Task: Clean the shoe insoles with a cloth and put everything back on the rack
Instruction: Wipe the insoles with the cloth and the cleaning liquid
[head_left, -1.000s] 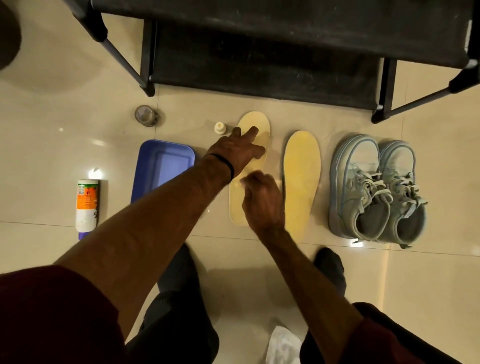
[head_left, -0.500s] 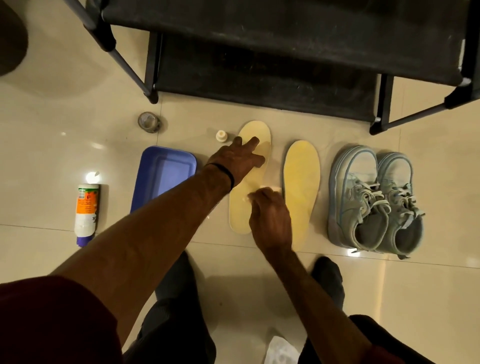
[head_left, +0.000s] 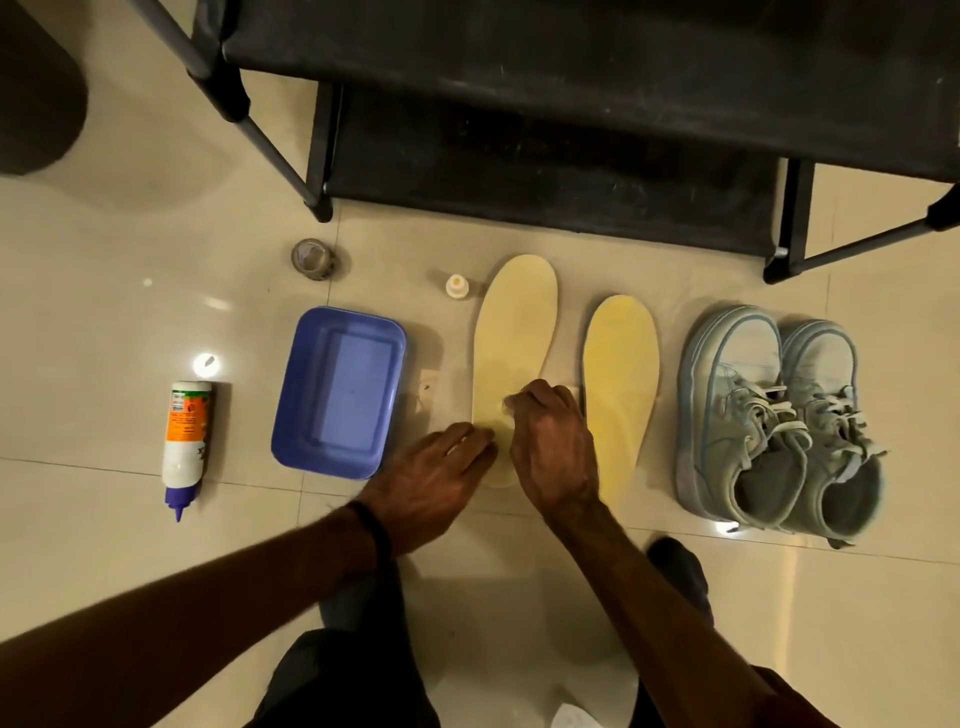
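Observation:
Two yellow insoles lie side by side on the tiled floor, the left insole (head_left: 511, 332) and the right insole (head_left: 621, 374). My right hand (head_left: 556, 447) is bunched on a small white cloth (head_left: 571, 391), pressing it onto the heel half of the left insole. My left hand (head_left: 436, 478) lies flat with its fingertips on that insole's heel edge. A pair of grey-blue sneakers (head_left: 774, 415) stands to the right of the insoles. The black shoe rack (head_left: 545, 156) stands behind them.
A blue plastic tray (head_left: 337, 389) sits left of the insoles. A white and orange bottle (head_left: 187, 441) lies further left. A small white cap (head_left: 456, 286) and a roll of tape (head_left: 311, 258) lie near the rack's leg. My knees fill the bottom.
My left hand has slid from the toe end of the left insole down to its heel edge. My right hand has stayed on the cloth, rubbing the lower half.

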